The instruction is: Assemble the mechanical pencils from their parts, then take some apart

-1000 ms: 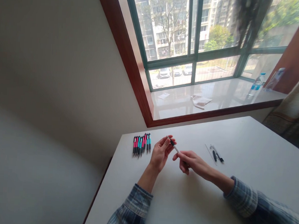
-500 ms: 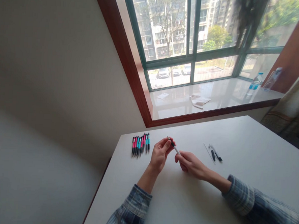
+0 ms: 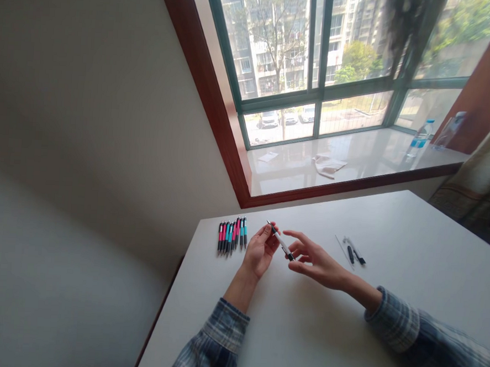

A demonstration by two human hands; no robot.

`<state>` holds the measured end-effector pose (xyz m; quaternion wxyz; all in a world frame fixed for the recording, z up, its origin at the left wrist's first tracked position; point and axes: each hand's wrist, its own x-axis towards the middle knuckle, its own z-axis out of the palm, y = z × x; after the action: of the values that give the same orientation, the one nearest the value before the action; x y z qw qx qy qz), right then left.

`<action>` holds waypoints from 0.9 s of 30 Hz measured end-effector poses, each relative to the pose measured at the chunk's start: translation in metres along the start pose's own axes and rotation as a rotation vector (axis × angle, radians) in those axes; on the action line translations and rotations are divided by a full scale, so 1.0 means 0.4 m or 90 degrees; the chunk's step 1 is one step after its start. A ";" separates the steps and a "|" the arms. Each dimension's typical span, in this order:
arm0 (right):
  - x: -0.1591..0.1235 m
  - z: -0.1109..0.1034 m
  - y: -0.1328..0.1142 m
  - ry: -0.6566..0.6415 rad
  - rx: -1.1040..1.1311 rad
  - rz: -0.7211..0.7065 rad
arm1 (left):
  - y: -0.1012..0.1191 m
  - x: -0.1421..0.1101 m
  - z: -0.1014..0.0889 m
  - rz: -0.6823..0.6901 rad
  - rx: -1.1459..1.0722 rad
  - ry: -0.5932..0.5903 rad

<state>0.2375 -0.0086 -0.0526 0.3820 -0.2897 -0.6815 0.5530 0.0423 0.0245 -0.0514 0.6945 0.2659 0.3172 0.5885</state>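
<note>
A white pen (image 3: 282, 243) with black ends is pinched near its tip by my left hand (image 3: 260, 253), over the middle of the table. It slants down to the right, its clip end near my right hand (image 3: 315, 263). The fingers of that hand are spread around the clip end; whether one touches the pen is hard to see. To the right lie loose pen parts: a thin refill (image 3: 344, 250), a black grip (image 3: 351, 254) and a clear-and-black barrel piece (image 3: 359, 254).
Several pink, blue and black pens (image 3: 232, 237) lie side by side at the left of the white table (image 3: 423, 261). Behind it is a window sill (image 3: 287, 178) with a cloth (image 3: 328, 166) and a water bottle (image 3: 419, 140). A wall borders the left side.
My right hand has let go of the pen's rear and its fingers have opened out, uncovering the clip end. My left hand, still gripping the pen, has shifted slightly left.
</note>
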 end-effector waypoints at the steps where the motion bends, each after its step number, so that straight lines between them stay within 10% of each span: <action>1: 0.000 -0.002 -0.006 -0.021 -0.010 -0.013 | 0.001 0.001 -0.001 -0.001 0.001 -0.001; 16: -0.001 0.005 0.002 -0.011 -0.141 -0.052 | -0.019 0.005 -0.006 -0.045 0.119 0.032; 23: 0.012 -0.012 0.008 0.127 0.068 -0.024 | -0.012 -0.005 0.001 0.226 0.502 0.137; 27: 0.019 -0.029 0.028 0.235 0.258 0.027 | 0.005 -0.036 0.024 0.332 0.620 -0.053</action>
<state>0.2426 0.0063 -0.0607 0.5381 -0.3171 -0.4697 0.6240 0.0466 0.0107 -0.0418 0.3346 0.6488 0.4487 0.5155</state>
